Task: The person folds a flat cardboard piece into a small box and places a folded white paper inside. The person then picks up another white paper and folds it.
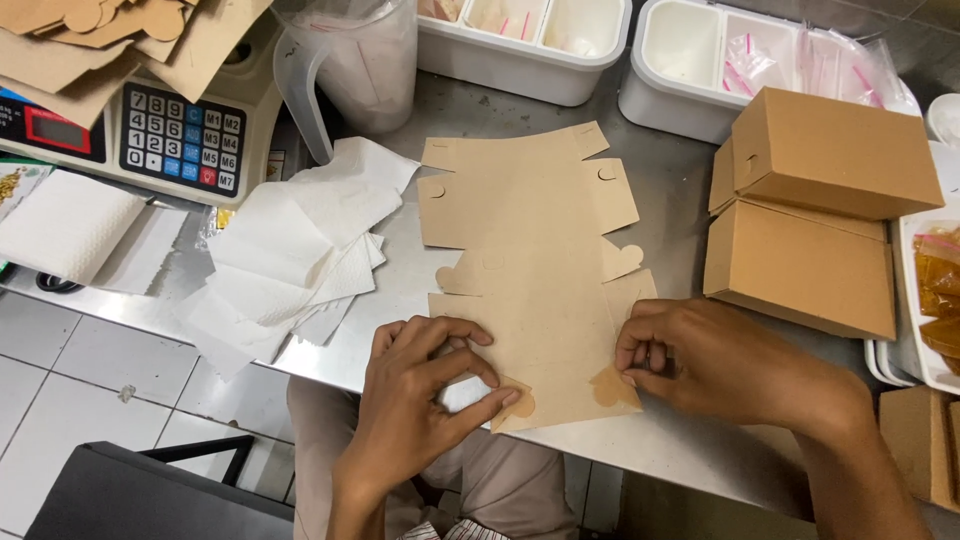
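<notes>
A flat brown cardboard box blank (530, 250) with tabs and notches lies on the steel counter (660, 190), its near end at the counter's front edge. My left hand (420, 400) pinches the blank's near left corner tab between thumb and fingers. My right hand (700, 360) presses and folds the near right corner tab. Both hands grip the same sheet.
Two folded brown boxes (810, 210) are stacked at the right. Loose white paper sheets (300, 250) lie left of the blank, beside a scale with a keypad (180, 140) topped with cardboard blanks. White bins (525, 40) with plastic bags and a clear jug (350, 60) stand at the back.
</notes>
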